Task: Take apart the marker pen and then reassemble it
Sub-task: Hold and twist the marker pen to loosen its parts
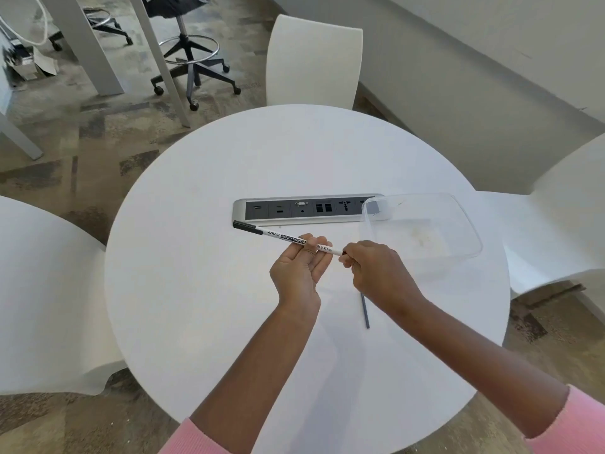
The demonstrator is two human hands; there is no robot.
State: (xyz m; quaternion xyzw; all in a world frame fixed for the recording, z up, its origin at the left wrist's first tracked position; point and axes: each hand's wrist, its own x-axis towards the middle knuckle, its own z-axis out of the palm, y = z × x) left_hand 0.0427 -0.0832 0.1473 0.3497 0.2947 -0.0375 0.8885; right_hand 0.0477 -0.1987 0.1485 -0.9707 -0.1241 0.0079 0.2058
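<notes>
**Marker Pen Held in Both Hands Above the Table**

The marker pen (288, 239) is held slanted above the round white table (196, 290), with its black cap (244, 226) pointed left. Its white barrel is gripped by the left hand (299, 267), palm up, fingers curled over it. The rear end is pinched by the right hand (370, 270). A thin grey rod (365, 311) lies on the table beneath the right wrist. A clear plastic container (422, 224) is set further right.

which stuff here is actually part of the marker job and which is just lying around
Part of the job:
- marker pen, cap on, held in the left hand, with the right hand pinching its rear end
- dark grey rod lying on the table, probably the pen's ink core

Just lying about:
- clear plastic container
- socket panel set in the table
- white chairs
</notes>
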